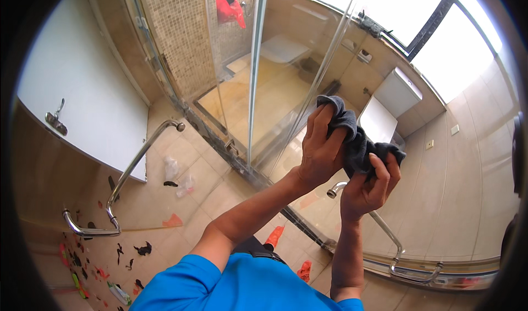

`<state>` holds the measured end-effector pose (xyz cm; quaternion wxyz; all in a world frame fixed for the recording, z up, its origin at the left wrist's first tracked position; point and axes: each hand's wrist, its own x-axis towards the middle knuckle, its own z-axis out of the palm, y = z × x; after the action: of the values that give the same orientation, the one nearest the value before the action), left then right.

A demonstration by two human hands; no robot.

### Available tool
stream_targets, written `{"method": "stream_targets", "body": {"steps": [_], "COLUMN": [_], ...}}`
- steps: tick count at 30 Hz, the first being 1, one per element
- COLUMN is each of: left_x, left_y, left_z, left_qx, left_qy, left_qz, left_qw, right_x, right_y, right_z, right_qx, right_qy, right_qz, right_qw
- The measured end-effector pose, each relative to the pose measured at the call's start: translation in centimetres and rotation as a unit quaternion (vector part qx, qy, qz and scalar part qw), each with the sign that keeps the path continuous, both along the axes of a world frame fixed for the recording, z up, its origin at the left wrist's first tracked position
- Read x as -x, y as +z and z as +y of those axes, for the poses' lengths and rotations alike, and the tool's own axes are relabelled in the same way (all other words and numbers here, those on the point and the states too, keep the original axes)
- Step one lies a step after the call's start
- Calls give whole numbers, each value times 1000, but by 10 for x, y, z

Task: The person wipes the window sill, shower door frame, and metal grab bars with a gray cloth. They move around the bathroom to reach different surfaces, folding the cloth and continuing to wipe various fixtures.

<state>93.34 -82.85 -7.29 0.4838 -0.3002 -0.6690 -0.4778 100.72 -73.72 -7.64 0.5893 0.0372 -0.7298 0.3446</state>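
While the glass shower door [286, 91] fills most of the room ahead, a toilet [388, 104] sits beyond it and a chrome handle [126, 179] curves at the left. Both hands clutch a dark grey cloth [357, 140] before the glass: left hand [322, 148] above, right hand [368, 187] pinching below.

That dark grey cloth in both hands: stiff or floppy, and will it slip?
The dark grey cloth is probably soft and floppy: it bunches and folds between the left hand and right hand. Likely light. Its fabric probably grips rather than slips.
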Motion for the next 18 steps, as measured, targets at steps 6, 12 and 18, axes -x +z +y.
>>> {"method": "stream_targets", "body": {"steps": [6,12,18], "left_x": [59,103,82], "left_y": [31,-3,-104], "left_z": [-60,-110,-136], "left_qx": [7,-27,5], "left_qy": [64,105,74], "left_qz": [48,-27,-217], "left_qw": [997,994,973], "right_x": [60,109,91], "right_y": [35,12,-70], "right_z": [-56,-114,-125], "right_qx": [-23,-77,-71], "right_qy": [2,15,31], "right_qz": [41,-20,-161], "right_qw": [999,997,984]}}
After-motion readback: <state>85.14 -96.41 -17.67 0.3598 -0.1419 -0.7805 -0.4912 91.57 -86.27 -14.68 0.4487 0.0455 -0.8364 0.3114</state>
